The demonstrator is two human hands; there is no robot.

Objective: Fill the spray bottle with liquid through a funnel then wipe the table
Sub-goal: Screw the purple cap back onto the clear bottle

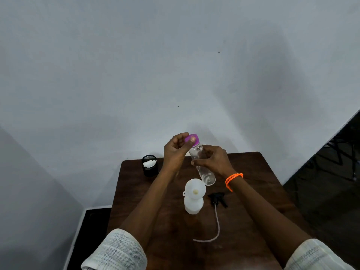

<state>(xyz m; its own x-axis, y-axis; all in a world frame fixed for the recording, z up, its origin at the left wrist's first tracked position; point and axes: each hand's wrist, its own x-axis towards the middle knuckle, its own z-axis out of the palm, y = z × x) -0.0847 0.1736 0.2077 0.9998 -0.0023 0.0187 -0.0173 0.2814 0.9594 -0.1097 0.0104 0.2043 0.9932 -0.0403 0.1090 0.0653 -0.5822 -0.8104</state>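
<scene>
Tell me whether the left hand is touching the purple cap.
Touching. The head view shows the left hand pinching the purple cap, thumb across its front.

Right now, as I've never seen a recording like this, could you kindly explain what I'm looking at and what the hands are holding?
There is no machine here: a person wears a camera on the head, looking forward and down at their own two bare hands, so this single picture is their view. Before them is a dark wooden table against a pale wall. The right hand grips a clear bottle, tilted in the air, while the left hand pinches its purple cap with its fingers. On the table stand a white spray bottle with a white funnel in its neck, its black spray head lying beside it with the tube trailing, and a black cup holding something white.
</scene>
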